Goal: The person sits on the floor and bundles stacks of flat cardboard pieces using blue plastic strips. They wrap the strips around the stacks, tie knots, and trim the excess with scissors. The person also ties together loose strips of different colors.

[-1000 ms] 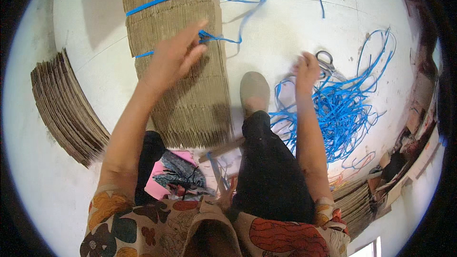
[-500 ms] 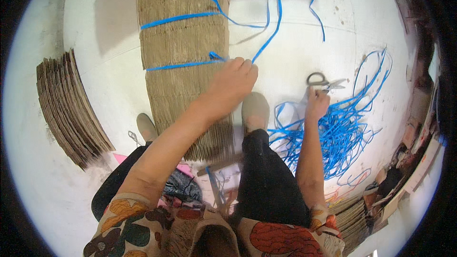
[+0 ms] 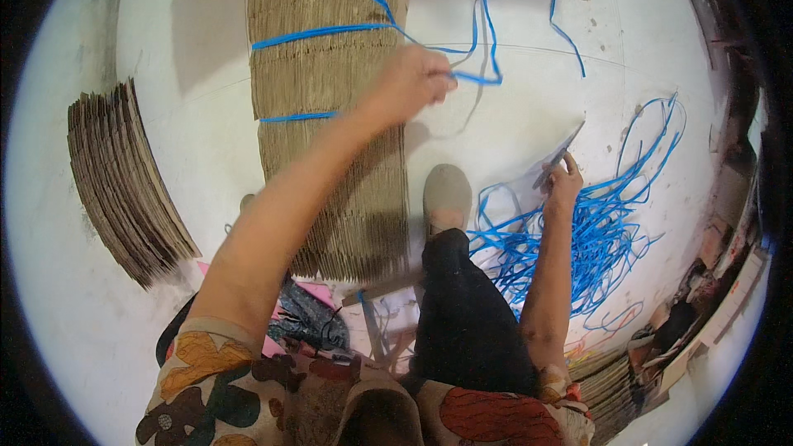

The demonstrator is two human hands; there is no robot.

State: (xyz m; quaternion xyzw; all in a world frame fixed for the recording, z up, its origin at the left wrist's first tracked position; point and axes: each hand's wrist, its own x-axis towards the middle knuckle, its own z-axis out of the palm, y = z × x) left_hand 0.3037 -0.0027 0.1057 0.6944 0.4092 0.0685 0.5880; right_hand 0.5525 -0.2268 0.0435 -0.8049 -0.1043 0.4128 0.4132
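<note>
A long bundle of brown corrugated cardboard pieces (image 3: pixel 318 74) lies in front of me, with two blue straps across it. My left hand (image 3: pixel 413 83), slightly blurred, is closed above the bundle's right edge. Its fingers pinch a blue strap (image 3: pixel 489 80) that runs off to the right and loops away over the floor. The knot of the nearer band is hidden behind this hand and forearm. On the right, my right hand (image 3: pixel 563 186) grips a pair of scissors (image 3: pixel 562 150), its blades pointing up and away from me. Beside that wrist lies a tangled heap of blue strapping (image 3: pixel 607 235).
Another stack of cardboard (image 3: pixel 124 186) sits on the pale floor at the left. My shoe (image 3: pixel 447 198) stands right of the bundle. A stool-like frame (image 3: pixel 380 287) is between my legs. More cardboard (image 3: pixel 607 392) and clutter line the right side.
My left hand has moved away from me, off the nearer band, pulling the strap into a sharp bend. The right hand has turned the scissors so the blades point farther away.
</note>
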